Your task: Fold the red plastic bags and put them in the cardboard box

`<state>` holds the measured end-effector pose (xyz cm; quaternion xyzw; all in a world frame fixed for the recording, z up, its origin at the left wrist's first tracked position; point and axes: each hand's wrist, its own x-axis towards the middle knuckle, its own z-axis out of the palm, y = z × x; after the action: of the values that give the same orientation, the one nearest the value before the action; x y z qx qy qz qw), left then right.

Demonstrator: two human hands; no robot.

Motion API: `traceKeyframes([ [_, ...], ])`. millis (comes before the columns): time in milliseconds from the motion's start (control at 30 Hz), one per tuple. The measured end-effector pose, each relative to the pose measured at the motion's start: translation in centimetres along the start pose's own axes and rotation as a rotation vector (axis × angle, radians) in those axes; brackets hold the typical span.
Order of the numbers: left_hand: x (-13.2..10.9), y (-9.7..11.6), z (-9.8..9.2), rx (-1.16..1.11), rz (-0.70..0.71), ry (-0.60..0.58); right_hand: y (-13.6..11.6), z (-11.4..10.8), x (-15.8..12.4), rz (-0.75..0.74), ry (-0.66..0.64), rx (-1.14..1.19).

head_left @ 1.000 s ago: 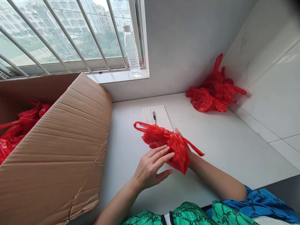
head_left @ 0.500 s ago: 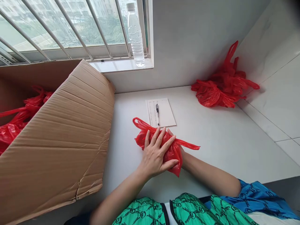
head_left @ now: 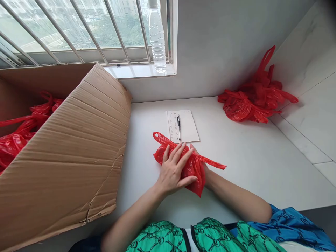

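A knotted red plastic bag [head_left: 194, 171] with something bulky inside is held between my two hands over the tabletop. My left hand [head_left: 172, 171] lies across its top, the fingers reaching over the bag and the thumb along its near side. Most of my right hand [head_left: 206, 172] is hidden behind and under the bag; fingertips show past its far edge. One looped handle sticks out to the left and a twisted one to the right. What the bag contains cannot be seen.
An open notebook-like pad [head_left: 190, 126] with a black pen [head_left: 179, 127] lies beyond the bag. A large cardboard box [head_left: 78, 150] with red bags [head_left: 34, 119] inside stands left. More red bags [head_left: 252, 98] are piled at the back right. A water bottle [head_left: 158, 42] stands on the windowsill.
The view has shifted slightly, so everything sits a little differently in the picture. My left fingers have drawn closer together on the bag, which otherwise stays in much the same place.
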<state>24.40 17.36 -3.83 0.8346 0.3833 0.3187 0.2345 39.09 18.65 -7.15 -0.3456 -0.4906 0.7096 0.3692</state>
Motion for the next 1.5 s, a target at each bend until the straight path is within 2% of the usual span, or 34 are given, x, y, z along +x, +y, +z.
traceKeyframes([
  [67, 0.1, -0.8, -1.0, -0.052, -0.03, 0.168, -1.4, -0.3, -0.3, 0.101, -0.095, 0.224],
  [133, 0.4, -1.7, -1.9, -0.057, -0.13, 0.343, -3.0, -0.6, -0.7, 0.19, -0.183, 0.439],
  [200, 0.6, -2.4, -2.6, -0.105, -0.287, 0.42, -4.2, -0.7, -0.9, 0.215, -0.21, 0.547],
  [300, 0.9, -2.9, -2.8, -0.373, -0.498, 0.328, -5.2, -0.7, -1.2, 0.218, -0.165, 0.594],
  [400, 1.0, -2.8, -2.7, -0.673, -0.596, 0.25, -5.3, -0.6, -1.2, 0.243, -0.127, 0.636],
  [467, 1.0, -2.8, -2.7, -0.816, -0.636, 0.283, -5.0, -0.8, -1.0, 0.253, -0.145, 0.712],
  [567, 1.0, -3.2, -3.1, -0.957, -0.675, 0.426, -4.3, -1.6, -0.7, 0.268, -0.13, 0.788],
  [633, 1.0, -3.7, -3.5, -1.01, -0.678, 0.536, -3.9, -2.3, -0.5, 0.266, -0.077, 0.795],
  [700, 1.0, -4.1, -4.0, -1.053, -0.673, 0.595, -3.6, -3.0, -0.5, 0.221, -0.042, 0.786],
  [833, 0.9, -4.5, -4.6, -1.129, -0.689, 0.573, -3.9, -3.5, -0.9, 0.129, -0.055, 0.731],
  [1000, 1.0, -4.7, -4.4, -1.253, -0.803, 0.58, -4.6, -2.9, -1.3, 0.064, -0.102, 0.594],
  [1133, 1.1, -5.0, -4.2, -1.347, -0.881, 0.614, -4.2, -2.7, -1.3, 0.06, -0.028, 0.409],
  [1300, 1.2, -5.0, -4.2, -1.379, -0.925, 0.619, -3.4, -3.0, -1.2, 0.117, 0.096, 0.48],
  [1500, 1.3, -4.9, -4.2, -1.374, -0.94, 0.631, -3.3, -3.1, -1.2, 0.114, 0.132, 0.507],
])
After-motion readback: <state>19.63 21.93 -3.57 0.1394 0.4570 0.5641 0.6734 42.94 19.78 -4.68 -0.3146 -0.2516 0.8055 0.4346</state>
